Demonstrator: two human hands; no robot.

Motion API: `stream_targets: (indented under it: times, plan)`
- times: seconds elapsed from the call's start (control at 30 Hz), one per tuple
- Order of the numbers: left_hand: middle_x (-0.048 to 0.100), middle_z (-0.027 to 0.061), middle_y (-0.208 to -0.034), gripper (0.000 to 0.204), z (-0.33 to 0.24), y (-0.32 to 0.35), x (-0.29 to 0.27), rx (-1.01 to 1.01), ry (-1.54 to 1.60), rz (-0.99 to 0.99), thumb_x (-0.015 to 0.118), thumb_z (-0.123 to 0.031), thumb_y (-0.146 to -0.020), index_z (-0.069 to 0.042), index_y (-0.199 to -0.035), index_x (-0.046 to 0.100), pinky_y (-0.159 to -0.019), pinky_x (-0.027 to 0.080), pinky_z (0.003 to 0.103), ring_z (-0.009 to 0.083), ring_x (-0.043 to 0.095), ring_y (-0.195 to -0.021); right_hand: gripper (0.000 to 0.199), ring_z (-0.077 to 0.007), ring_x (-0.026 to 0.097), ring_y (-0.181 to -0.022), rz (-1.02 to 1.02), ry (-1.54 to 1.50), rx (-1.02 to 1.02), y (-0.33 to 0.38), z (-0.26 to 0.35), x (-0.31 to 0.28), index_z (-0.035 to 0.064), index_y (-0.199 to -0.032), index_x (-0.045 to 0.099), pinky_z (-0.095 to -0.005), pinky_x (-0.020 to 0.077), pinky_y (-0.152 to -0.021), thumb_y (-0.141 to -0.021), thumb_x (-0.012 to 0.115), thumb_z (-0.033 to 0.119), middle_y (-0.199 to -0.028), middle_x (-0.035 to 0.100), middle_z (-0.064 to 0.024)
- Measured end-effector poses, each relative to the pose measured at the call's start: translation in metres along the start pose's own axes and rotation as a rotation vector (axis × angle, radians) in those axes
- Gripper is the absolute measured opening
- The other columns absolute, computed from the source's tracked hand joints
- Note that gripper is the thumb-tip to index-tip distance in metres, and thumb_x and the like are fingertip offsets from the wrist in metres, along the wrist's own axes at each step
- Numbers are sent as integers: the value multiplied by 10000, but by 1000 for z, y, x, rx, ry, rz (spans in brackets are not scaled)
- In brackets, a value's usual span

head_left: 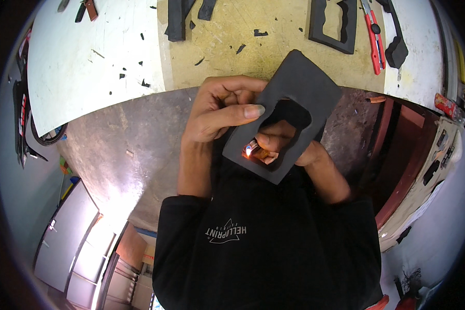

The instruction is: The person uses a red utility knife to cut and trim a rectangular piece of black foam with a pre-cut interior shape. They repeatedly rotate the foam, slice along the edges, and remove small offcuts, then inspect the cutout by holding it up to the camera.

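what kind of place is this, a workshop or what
Most likely a small workshop for cutting foam. A worn workbench is littered with black foam offcuts, with a red utility knife and another cut-out foam frame on it, and the left hand holds a dark foam piece over a small flame.

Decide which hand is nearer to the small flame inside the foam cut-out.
Right. The right hand holds the lighter with the flame at its fingers; the left hand pinches the foam piece at its upper left edge, farther away.
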State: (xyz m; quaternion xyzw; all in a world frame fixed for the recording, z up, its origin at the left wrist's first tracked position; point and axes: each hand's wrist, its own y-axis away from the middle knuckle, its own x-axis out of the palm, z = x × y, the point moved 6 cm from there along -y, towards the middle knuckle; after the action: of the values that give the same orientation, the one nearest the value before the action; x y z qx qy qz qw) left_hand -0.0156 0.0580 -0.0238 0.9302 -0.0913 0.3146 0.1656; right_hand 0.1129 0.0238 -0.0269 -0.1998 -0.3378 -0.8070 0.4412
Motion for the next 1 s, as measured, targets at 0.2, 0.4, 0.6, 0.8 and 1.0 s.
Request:
stream_targets:
  times: [0.2,0.4,0.6,0.8,1.0]
  plan:
    - [473,-39,-619,413,2,-1,3,-39,42,7,735,-64,-720,101,-1089,655,-519,253,193,37,400,-548,425,-46,508,-599,30,-59,-66,-2,2,6,-35,-992,665,-189,382,-521,-989,514,362,-678,552,16]
    - [459,-46,-603,408,2,-2,2,-32,44,41,726,-59,-725,112,-1088,651,-501,219,200,27,360,-526,381,-35,495,-586,-38,38,-152,-5,5,6,-16,-933,658,-194,373,-508,-980,543,345,-667,538,27]
    - [460,-49,-604,397,5,-2,-3,-14,41,50,722,-22,-720,110,-1088,652,-483,211,187,16,360,-500,351,-31,496,-584,-13,19,-73,-4,4,6,4,-890,642,-194,367,-502,-975,554,333,-664,533,44]
    - [465,-49,-609,394,7,-2,-5,-23,33,36,726,-2,-715,103,-1089,655,-475,219,173,6,377,-495,367,-40,498,-583,-39,36,-94,-7,6,7,25,-815,624,-198,352,-500,-973,547,347,-644,527,40]
    - [458,-52,-597,387,7,-3,-4,-1,28,59,726,-7,-725,98,-1090,657,-461,205,173,4,358,-479,383,-41,490,-584,-28,48,-102,-7,7,5,38,-787,616,-194,336,-500,-978,541,362,-653,531,39]
